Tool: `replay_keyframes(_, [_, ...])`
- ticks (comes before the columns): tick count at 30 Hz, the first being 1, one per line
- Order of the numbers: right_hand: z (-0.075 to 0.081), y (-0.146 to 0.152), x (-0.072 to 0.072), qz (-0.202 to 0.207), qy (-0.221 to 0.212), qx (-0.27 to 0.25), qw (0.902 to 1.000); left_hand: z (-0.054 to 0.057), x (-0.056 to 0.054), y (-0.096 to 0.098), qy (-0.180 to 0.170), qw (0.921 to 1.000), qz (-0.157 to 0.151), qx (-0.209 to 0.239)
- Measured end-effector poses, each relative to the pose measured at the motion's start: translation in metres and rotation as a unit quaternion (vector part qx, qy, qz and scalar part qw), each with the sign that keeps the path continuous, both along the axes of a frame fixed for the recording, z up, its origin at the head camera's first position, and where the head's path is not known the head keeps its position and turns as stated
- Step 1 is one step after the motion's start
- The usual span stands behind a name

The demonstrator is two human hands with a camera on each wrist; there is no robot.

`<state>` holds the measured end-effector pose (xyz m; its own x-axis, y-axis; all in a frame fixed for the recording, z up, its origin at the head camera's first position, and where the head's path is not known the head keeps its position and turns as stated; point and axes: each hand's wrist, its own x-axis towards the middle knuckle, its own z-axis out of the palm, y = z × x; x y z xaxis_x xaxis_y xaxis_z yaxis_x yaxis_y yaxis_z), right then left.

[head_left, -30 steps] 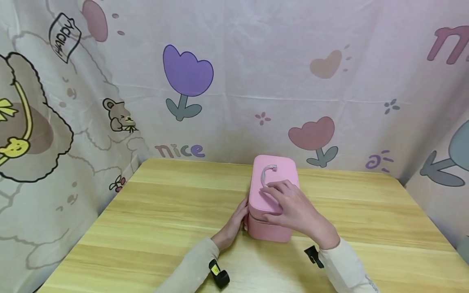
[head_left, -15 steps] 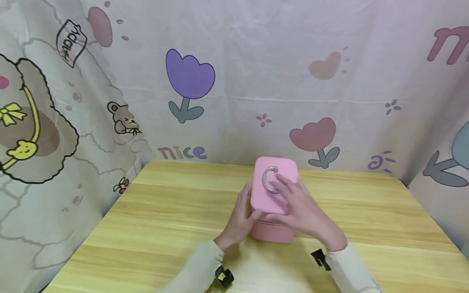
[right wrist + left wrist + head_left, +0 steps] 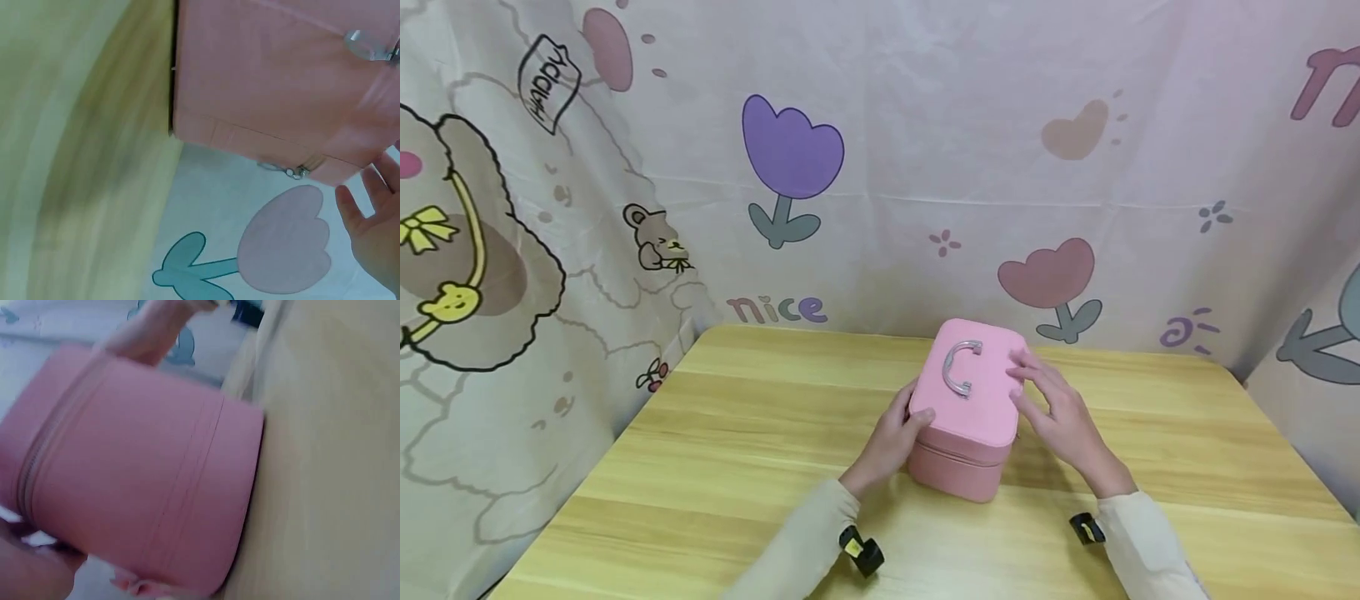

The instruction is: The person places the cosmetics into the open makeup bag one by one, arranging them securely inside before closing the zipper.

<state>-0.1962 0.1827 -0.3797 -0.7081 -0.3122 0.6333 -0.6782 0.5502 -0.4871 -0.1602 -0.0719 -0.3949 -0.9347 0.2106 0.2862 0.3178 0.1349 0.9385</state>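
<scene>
A pink zipped vanity case [image 3: 981, 408] stands on the wooden table, turned slightly askew. A curved silver handle [image 3: 953, 368] lies across its lid. My left hand [image 3: 886, 443] holds the case's near left corner, thumb on the lid's edge and fingers along the side. At the lid's right edge is my right hand [image 3: 1070, 427], its fingers loosely spread and fingertips right at the rim. The zipper [image 3: 44, 440] runs closed around the upper part in the left wrist view. A metal zipper pull [image 3: 369, 45] and a small metal ring [image 3: 299, 172] show in the right wrist view.
The pale wooden table [image 3: 715, 467] reaches back to a printed cloth [image 3: 887, 125] with tulips and bears. Black wrist straps [image 3: 861, 552] sit by both cream sleeves [image 3: 797, 542].
My right hand has moved off the lid near the handle to the right edge. My left hand has brought its thumb onto the lid's corner. The case has turned clockwise.
</scene>
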Motion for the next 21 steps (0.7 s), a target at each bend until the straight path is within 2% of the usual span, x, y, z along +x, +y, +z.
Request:
replay_keyframes(4, [-0.004, 0.003, 0.005, 0.007, 0.065, 0.028, 0.9975, -0.001, -0.012, -0.009, -0.006, 0.9999, -0.003, -0.01])
replay_keyframes(9, [-0.009, 0.003, 0.009, -0.003, 0.146, 0.071, 0.9867, -0.002, -0.022, -0.018, -0.006, 0.9996, 0.027, 0.003])
replay_keyframes(12, [-0.01, 0.0, 0.01, -0.016, 0.166, 0.084, 0.9824, -0.001, -0.025, -0.021, -0.014, 0.9989, 0.042, 0.015])
replay_keyframes(16, [-0.01, -0.005, 0.013, -0.031, 0.164, 0.071, 0.9834, 0.001, -0.027, -0.022, -0.021, 0.999, 0.035, 0.02])
replay_keyframes(18, [-0.012, -0.008, 0.018, -0.04, 0.157, 0.047, 0.9857, 0.002, -0.026, -0.023, 0.001, 0.9993, 0.038, -0.005])
replay_keyframes(19, [-0.013, -0.01, 0.022, -0.044, 0.152, 0.031, 0.9869, 0.004, -0.024, -0.024, 0.025, 0.9985, 0.041, -0.026])
replay_keyframes(21, [-0.017, -0.014, 0.031, -0.049, 0.145, -0.009, 0.9882, 0.007, -0.019, -0.024, 0.103, 0.99, 0.049, -0.083])
